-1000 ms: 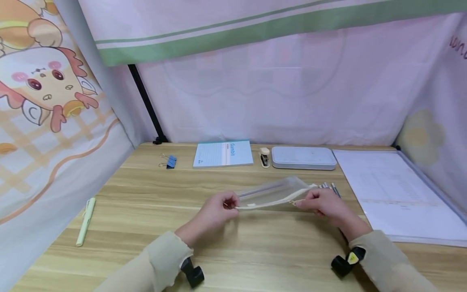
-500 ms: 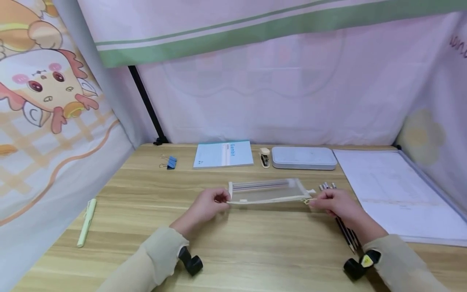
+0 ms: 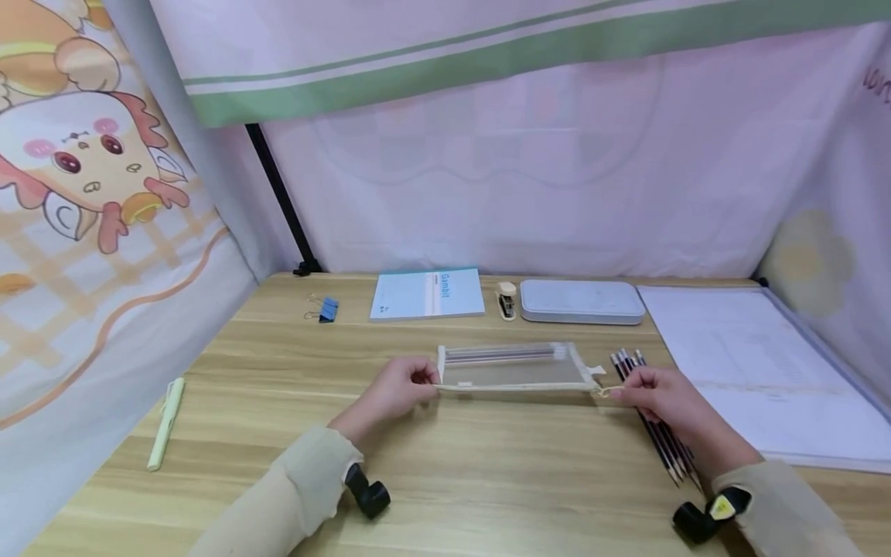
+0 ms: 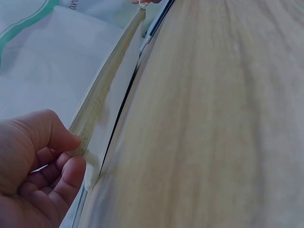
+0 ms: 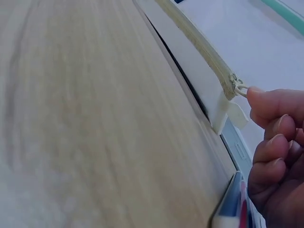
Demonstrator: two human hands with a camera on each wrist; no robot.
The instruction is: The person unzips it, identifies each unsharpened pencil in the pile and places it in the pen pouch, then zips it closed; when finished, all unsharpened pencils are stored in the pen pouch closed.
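Observation:
A see-through pencil pouch (image 3: 515, 371) with cream edging lies at the middle of the table, with a few pencils (image 3: 501, 354) showing along its far side. My left hand (image 3: 402, 384) pinches the pouch's near left corner. At the opposite end, my right hand (image 3: 657, 396) pinches the cord pull (image 5: 241, 89) of the zipper, whose slider sits at the right end of the zip (image 5: 204, 45). Several dark pencils (image 3: 661, 441) lie loose on the table under and beside the right hand, which partly hides them.
Along the back stand blue binder clips (image 3: 326, 309), a light blue notebook (image 3: 427, 294), a stapler (image 3: 506, 300) and a pale pencil case (image 3: 581, 302). Papers (image 3: 773, 371) lie at the right. A light green pen (image 3: 165, 424) rests near the left edge.
My right hand has moved right along the zipper, drawing the pull to the pouch's right end. The pouch has turned flatter and straighter, and more of the loose pencils shows.

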